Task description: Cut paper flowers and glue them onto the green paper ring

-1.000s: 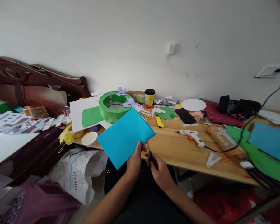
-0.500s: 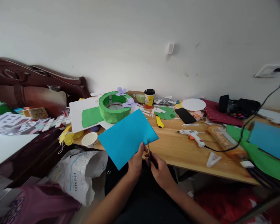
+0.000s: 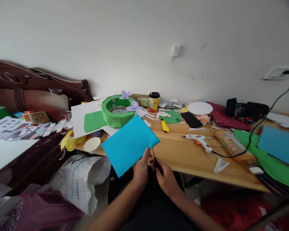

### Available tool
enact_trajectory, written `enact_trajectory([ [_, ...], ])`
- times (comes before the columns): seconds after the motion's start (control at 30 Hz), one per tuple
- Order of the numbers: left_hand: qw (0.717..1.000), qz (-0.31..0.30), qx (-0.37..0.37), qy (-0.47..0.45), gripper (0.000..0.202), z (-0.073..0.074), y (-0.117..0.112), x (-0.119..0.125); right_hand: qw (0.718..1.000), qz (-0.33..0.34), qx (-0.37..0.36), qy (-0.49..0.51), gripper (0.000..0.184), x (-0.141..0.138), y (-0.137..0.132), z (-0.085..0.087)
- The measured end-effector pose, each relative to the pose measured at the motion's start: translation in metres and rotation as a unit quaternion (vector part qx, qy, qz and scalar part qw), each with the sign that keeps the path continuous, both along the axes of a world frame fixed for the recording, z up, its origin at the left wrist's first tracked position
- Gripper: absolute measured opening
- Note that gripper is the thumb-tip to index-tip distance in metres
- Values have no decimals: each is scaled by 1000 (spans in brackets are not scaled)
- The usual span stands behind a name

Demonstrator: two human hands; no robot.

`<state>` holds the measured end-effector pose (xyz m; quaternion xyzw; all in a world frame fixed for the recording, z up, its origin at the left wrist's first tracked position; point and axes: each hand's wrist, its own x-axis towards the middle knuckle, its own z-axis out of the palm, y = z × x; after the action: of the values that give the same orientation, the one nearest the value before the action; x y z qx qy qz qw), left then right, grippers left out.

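Shifted slightly leftward at its far corner: one blue sheet [image 3: 130,144], plain, rectangular, pinched by left hand [image 3: 141,168]; right hand [image 3: 166,178] gripping dark scissors [image 3: 154,164], handles partly hidden.

Pinches a blue sheet [image 3: 128,146] at its four-o'clock edge with the left hand [image 3: 140,167], holds scissors [image 3: 154,163] in the right hand [image 3: 167,179]. Has a green ring [image 3: 117,120] at the sheet's eleven o'clock, a glue gun [image 3: 199,140] at three, a bowl [image 3: 92,146] at nine.
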<state>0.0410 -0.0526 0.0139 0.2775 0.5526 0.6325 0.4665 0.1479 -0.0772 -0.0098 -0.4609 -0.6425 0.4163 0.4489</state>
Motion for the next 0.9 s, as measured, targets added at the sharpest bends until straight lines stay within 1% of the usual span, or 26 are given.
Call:
enact_trajectory([
  [0.1,1000,16,16,1,44,-1,1,-2,1000,6,-4,3,20,0,2,0],
  [0.17,1000,-1,10,-18,43,0,1,-3,1000,13,4,3,19,-1,3,0],
  [0.23,998,-29,-2,-56,43,2,0,-2,1000,14,17,-2,17,-2,4,0],
  [0.3,995,-43,-11,-91,44,3,-1,-1,1000,14,25,-10,15,-4,5,0],
  [0.53,991,23,-48,-124,48,-4,-1,1,999,44,16,-7,23,-7,4,-3],
  [0.67,986,16,-46,-161,49,-7,0,3,999,35,17,4,25,-8,4,-4],
  [0.77,986,15,-44,-160,48,-7,0,4,999,30,12,7,26,-10,4,-6],
  [0.9,989,28,-18,-145,49,-7,-1,4,1000,26,4,16,27,-12,3,-11],
])
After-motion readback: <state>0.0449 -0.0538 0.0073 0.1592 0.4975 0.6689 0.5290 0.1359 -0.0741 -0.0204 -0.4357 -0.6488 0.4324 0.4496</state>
